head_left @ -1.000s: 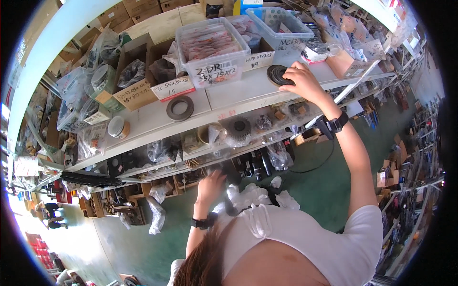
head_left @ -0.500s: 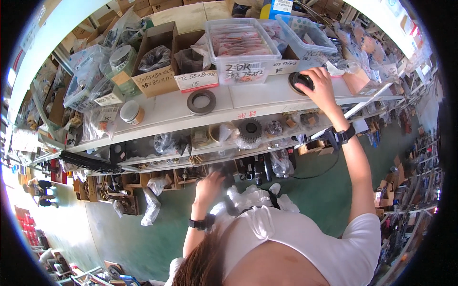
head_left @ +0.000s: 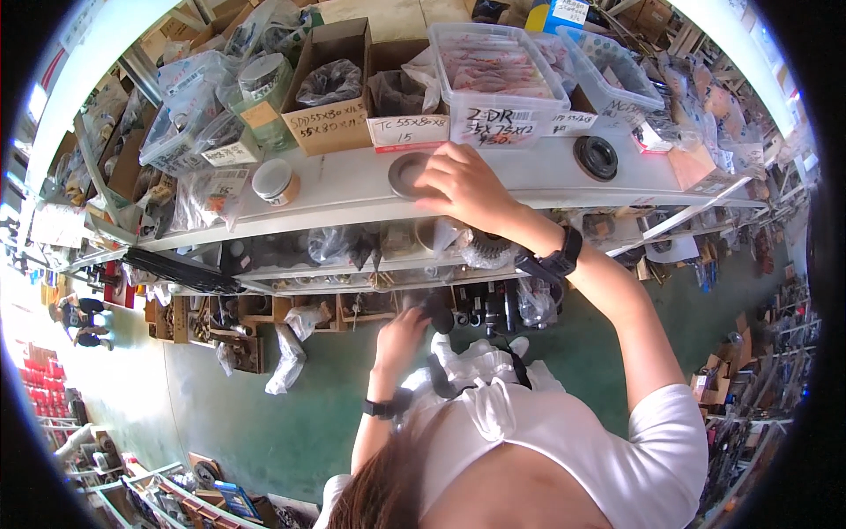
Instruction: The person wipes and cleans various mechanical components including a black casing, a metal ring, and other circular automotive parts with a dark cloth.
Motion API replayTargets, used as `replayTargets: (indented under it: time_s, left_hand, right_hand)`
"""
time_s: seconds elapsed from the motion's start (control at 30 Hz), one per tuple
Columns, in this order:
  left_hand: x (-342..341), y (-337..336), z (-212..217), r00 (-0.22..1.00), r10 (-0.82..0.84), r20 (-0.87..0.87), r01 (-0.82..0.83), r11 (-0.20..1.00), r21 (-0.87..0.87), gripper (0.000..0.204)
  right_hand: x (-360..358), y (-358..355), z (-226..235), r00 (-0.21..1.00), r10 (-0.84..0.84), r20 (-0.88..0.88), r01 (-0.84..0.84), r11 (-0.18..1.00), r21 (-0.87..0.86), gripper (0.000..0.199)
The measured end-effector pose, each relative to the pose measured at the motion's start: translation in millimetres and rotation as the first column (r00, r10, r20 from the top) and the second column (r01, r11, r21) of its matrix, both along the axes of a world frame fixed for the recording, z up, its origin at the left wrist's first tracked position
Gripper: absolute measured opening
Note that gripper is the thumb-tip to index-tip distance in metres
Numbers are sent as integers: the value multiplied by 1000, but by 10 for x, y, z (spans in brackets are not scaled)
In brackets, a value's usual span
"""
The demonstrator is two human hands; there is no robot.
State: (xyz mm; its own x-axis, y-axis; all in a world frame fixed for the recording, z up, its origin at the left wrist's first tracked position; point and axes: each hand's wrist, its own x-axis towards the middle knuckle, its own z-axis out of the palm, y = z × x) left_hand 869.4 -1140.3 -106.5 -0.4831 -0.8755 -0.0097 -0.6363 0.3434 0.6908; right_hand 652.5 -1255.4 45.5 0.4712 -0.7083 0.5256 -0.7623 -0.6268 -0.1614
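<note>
A flat grey oil seal (head_left: 404,179) lies on the white shelf (head_left: 520,174), below a small cardboard box. The fingers of my right hand (head_left: 467,185) curl over its right side, hiding part of the ring. Farther right on the same shelf, a black oil seal (head_left: 597,158) lies with nothing touching it. My left hand (head_left: 403,339) is low in front of the shelving, its fingers bent against a dark object (head_left: 437,312) whose kind is unclear. Both wrists wear black bands.
Behind the seals stand a clear plastic bin (head_left: 493,123) of packets, cardboard boxes (head_left: 330,110) and a second clear bin (head_left: 608,75). A white-lidded jar (head_left: 276,182) and bagged parts (head_left: 210,201) sit at the left. Lower shelves hold a toothed gear (head_left: 487,250) and other parts.
My right hand has left the black oil seal and moved left onto the grey one. The view has shifted a little. My left hand stays low beside the dark object.
</note>
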Motion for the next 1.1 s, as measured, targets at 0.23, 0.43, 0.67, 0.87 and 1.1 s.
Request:
replayTargets:
  time_s: [0.23, 0.43, 0.67, 0.87, 1.1]
  left_hand:
    - [119, 150, 30, 998, 21, 59, -21, 1000, 6, 25]
    - [45, 178, 83, 991, 43, 124, -44, 999, 3, 25]
    - [-360, 281, 329, 981, -126, 147, 144, 982, -120, 26]
    - [-521, 543, 508, 994, -19, 112, 21, 1000, -23, 23]
    - [-404, 758, 590, 902, 354, -248, -405, 892, -199, 16]
  right_hand:
    - [-366, 506, 7, 998, -41, 43, 47, 989, -142, 25]
    - [-1375, 850, 165, 896, -433, 98, 442, 850, -286, 24]
    - [-1968, 721, 46, 859, -492, 141, 512, 821, -253, 22]
    - [-1880, 824, 38, 852, -446, 273, 511, 822, -251, 40]
    - [-1153, 1349, -383, 932, -259, 254, 289, 953, -89, 35]
